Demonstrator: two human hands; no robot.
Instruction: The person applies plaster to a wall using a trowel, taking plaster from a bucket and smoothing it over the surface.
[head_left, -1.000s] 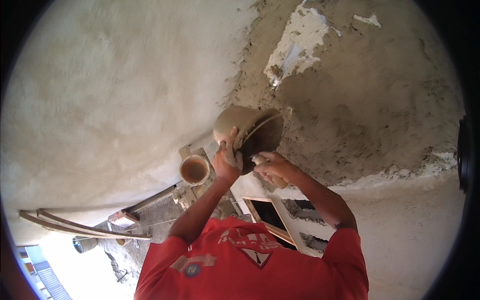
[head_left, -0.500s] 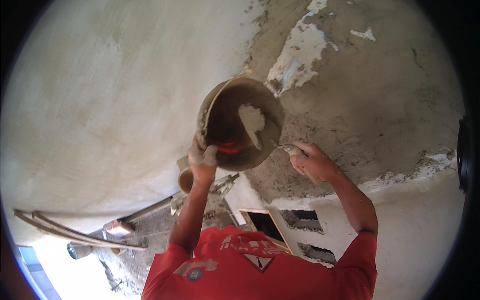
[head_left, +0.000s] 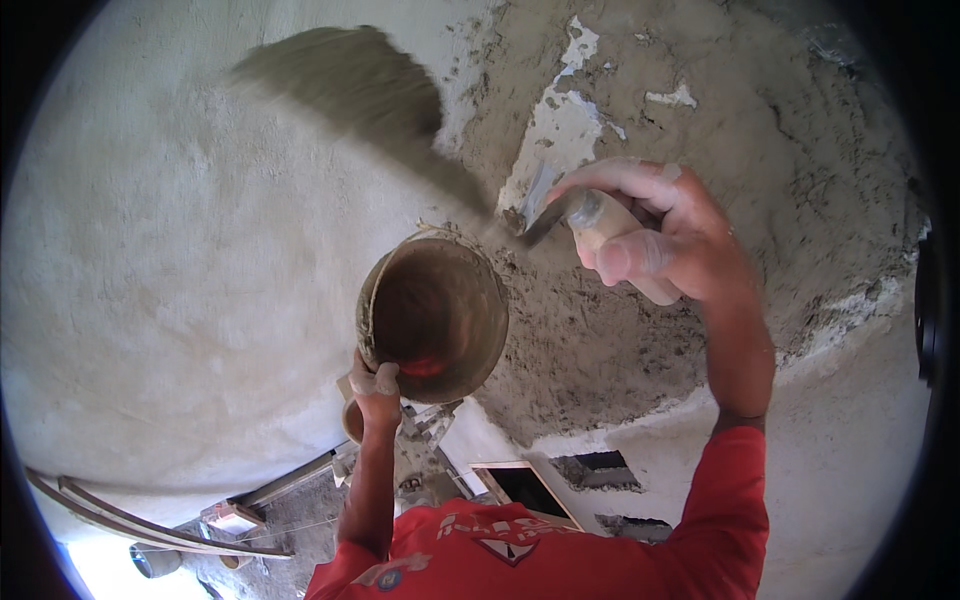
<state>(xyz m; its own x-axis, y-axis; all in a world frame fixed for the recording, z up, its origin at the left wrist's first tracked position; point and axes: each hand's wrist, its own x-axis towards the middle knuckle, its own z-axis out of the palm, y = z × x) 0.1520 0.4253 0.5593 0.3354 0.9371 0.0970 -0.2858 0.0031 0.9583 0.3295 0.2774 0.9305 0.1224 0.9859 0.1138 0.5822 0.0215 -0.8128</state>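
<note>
My left hand grips the rim of a round, mortar-smeared bucket, its mouth tilted toward me. The bucket's inside is dark, and what lies at its bottom is hard to make out. Up and to the right of it, my right hand is closed around the pale handle of a trowel. From the bent metal neck, a wide grey shape stretches up and to the left, smeared by motion. It looks like the blade; whether mortar covers it I cannot tell.
A smooth pale wall fills the left, meeting rough grey plaster with bare white patches. Long curved strips lie at lower left, near another bucket. Below are a framed dark opening and rectangular recesses.
My right hand has lifted the trowel out of the bucket, up and closer to me. The bucket in my left hand sits lower and farther left. The pale lump seen inside it is gone.
</note>
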